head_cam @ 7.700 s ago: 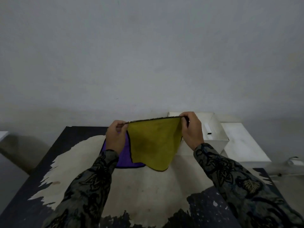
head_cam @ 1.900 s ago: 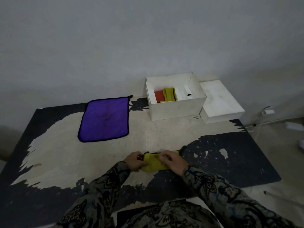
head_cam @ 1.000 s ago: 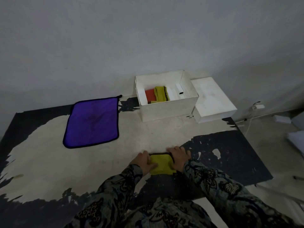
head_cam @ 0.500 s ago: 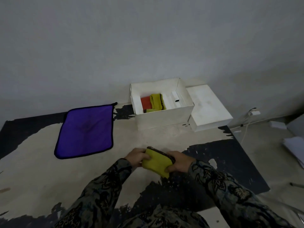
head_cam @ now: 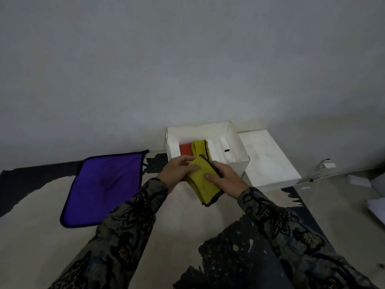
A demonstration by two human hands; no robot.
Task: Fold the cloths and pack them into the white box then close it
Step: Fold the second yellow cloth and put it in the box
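Observation:
A folded yellow cloth [head_cam: 203,182] with a dark hem is held above the table, just in front of the open white box [head_cam: 237,166]. My left hand [head_cam: 177,172] grips its left side and my right hand [head_cam: 226,180] grips its right side. Inside the box stand a folded red cloth [head_cam: 185,150] and another folded yellow cloth [head_cam: 199,148]. A purple cloth [head_cam: 104,188] lies spread flat on the table to the left.
The white box lid [head_cam: 268,161] lies on the table right of the box. The table [head_cam: 41,236] has a worn pale and black top and stands against a grey wall. Cables and white items [head_cam: 327,164] lie on the floor at right.
Both hands lifted the folded yellow cloth off the table and carried it away from me, up to the front of the white box.

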